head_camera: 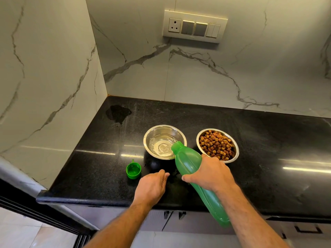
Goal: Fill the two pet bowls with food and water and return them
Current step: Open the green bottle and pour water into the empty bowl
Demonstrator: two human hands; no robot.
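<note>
From my feed I see the right hand (208,173) wrapped around the middle of a translucent green plastic bottle (189,163), which is tilted steeply so its open neck sits over the near right rim of a round stainless-steel bowl holding clear water (162,142). Just beside that bowl, to its right and not touching it, stands a second round stainless-steel bowl filled with brown kibble pieces (217,144). Both bowls rest on the polished black granite bench (268,158). The left hand (152,186) hovers low over the bench in front of the water bowl, grasping nothing, its fingers loosely extended and pointing towards the bottle. The bottle's green screw cap (133,170) lies upturned on the bench, to the left of that hand. A wet patch (118,111) darkens the bench near the back left corner. A white switch panel with a socket (195,25) is mounted on the veined marble wall (53,68) behind.
</note>
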